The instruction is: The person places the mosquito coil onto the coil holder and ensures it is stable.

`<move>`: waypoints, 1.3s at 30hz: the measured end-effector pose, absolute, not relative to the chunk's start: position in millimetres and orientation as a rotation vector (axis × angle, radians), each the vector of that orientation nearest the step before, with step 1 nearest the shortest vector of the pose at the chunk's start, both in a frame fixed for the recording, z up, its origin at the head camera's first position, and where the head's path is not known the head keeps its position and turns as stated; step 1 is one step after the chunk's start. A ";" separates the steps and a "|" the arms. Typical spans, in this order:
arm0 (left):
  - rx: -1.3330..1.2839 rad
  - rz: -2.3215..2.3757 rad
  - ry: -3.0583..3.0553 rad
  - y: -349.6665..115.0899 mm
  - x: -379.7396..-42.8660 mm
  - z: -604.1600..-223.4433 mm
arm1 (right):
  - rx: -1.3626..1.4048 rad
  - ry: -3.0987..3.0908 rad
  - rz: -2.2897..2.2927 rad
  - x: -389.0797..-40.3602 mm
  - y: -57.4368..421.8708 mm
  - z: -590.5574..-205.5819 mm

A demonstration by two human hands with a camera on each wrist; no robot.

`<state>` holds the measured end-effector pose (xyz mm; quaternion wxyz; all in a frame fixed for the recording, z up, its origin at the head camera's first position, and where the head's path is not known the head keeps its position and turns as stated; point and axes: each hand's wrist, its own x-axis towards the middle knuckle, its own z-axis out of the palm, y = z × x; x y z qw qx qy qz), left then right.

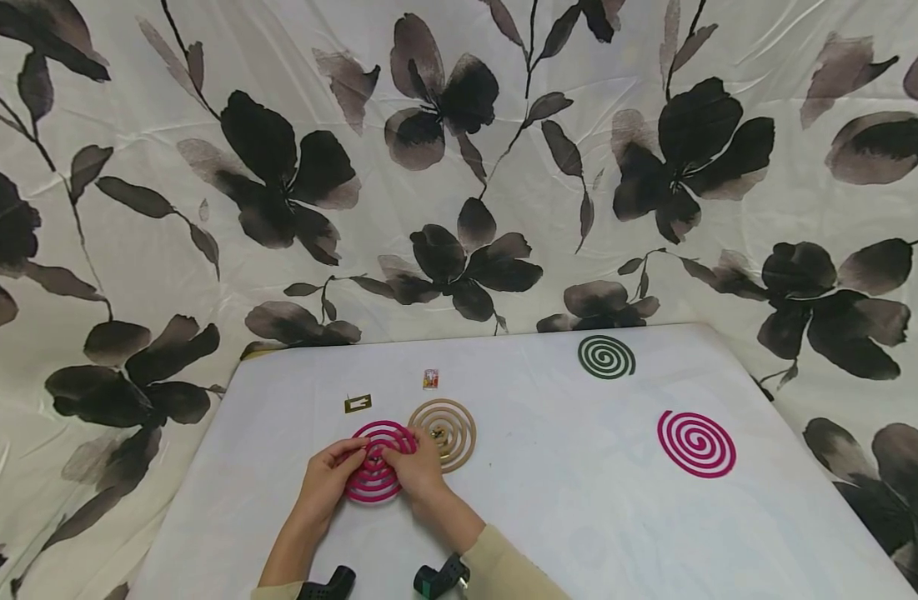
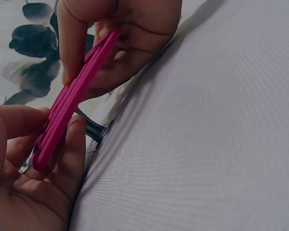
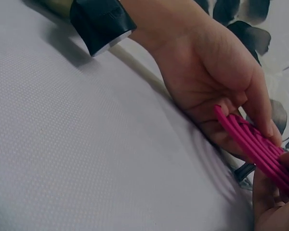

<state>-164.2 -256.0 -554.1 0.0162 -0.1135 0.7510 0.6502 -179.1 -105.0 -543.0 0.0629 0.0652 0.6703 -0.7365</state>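
A pink mosquito coil (image 1: 373,484) is held up off the table between both hands. My left hand (image 1: 325,482) pinches its left side between thumb and fingers; my right hand (image 1: 423,472) grips its right side the same way. Seen edge-on in the left wrist view, the coil (image 2: 70,103) is tilted and looks like layered rings. Just behind the right hand, a tan mosquito coil (image 1: 469,433) lies with a small brassy metal piece (image 1: 438,433) at its centre. The right hand covers part of the tan coil.
Beyond the hands lie a flat gold metal stand (image 1: 358,404) and a small red-and-white packet (image 1: 431,379). A dark green coil (image 1: 606,357) is at the back right, with another pink coil (image 1: 696,444) nearer. Floral cloth (image 1: 443,183) hangs behind the white table (image 1: 564,517).
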 end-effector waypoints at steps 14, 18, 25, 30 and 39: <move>-0.380 2.073 2.296 -254.3 -163.4 -551.9 | 0.175 2.090 -2.174 -178.8 -111.3 -541.0; -0.387 2.077 2.293 -254.6 -163.8 -552.0 | 0.174 2.101 -2.170 -179.8 -112.0 -541.0; -0.395 2.088 2.272 -255.6 -163.5 -553.4 | 0.178 2.093 -2.178 -179.0 -113.9 -542.4; -0.399 2.081 2.276 -256.1 -163.1 -553.8 | 0.188 2.123 -2.158 -176.9 -114.7 -541.5; -0.391 2.090 2.284 -256.9 -163.5 -555.5 | 0.195 2.148 -2.147 -176.6 -115.8 -541.4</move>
